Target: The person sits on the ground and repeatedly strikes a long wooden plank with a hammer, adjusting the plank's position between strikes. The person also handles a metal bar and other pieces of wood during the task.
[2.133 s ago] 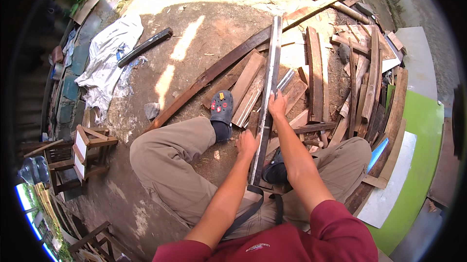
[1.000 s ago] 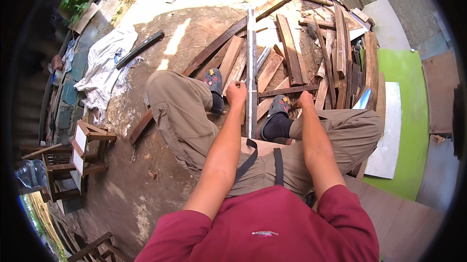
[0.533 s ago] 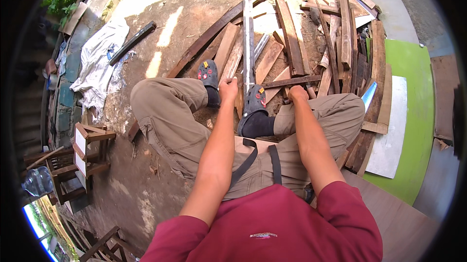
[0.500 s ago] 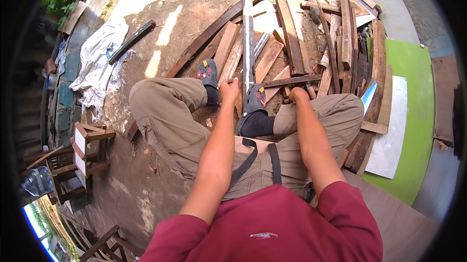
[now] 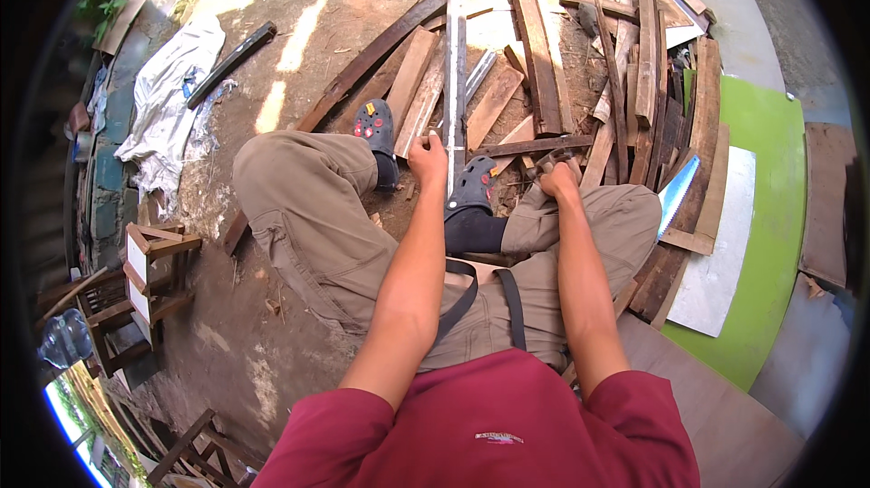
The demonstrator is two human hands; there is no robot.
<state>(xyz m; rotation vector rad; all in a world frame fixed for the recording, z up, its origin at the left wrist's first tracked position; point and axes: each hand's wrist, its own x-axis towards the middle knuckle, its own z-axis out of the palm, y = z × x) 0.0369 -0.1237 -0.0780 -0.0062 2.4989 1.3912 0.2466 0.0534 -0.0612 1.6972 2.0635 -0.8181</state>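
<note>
My left hand (image 5: 428,160) is closed, fingers pinched together, just left of a long straight bar (image 5: 456,80) with a pale top face. A small thing seems to stick up from its fingertips, too tiny to name. My right hand (image 5: 559,180) is curled over my right shin around a dark hammer-like tool (image 5: 555,160), mostly hidden by the fingers. The bar runs away from me between my feet, which wear dark clogs with coloured charms, the left clog (image 5: 374,124) and the right clog (image 5: 471,187).
Wood offcuts (image 5: 540,62) lie ahead and to the right. A handsaw (image 5: 678,187) rests by my right knee, beside a green sheet (image 5: 775,216) and a white panel (image 5: 729,252). At left are a white cloth (image 5: 168,94), a dark bar (image 5: 231,65) and a small wooden frame (image 5: 149,280).
My right hand has lifted slightly, and the dark tool now shows above its fingers. My left hand stays closed beside the bar. The whole view has shifted a little.
</note>
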